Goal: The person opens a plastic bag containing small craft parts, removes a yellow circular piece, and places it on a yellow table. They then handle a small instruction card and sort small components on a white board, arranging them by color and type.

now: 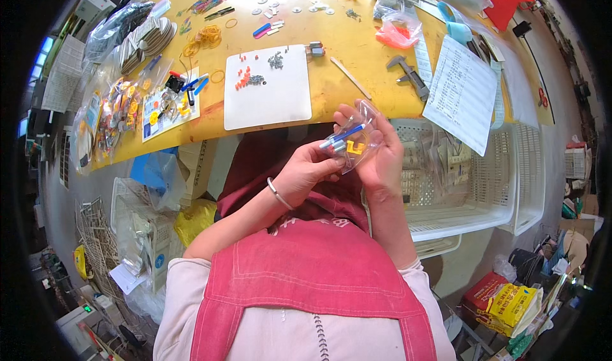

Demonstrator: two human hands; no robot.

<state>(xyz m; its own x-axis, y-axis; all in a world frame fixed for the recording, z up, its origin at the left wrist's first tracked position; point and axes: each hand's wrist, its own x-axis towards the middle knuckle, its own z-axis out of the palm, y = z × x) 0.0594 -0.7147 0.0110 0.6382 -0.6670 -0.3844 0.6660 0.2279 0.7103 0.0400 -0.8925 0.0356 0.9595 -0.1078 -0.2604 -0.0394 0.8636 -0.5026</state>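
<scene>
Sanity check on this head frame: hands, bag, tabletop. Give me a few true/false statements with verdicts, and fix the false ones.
1. The left hand pinches a clear bag. True.
2. The bracelet is on the right wrist. False: the bracelet is on the left wrist.
3. A yellow piece shows inside the bag. True.
4. The caliper lies on the white board. False: the caliper lies on the yellow tabletop, right of the white board.
5. Small orange pieces lie on the white board. True.
6. The apron is green. False: the apron is red.
</scene>
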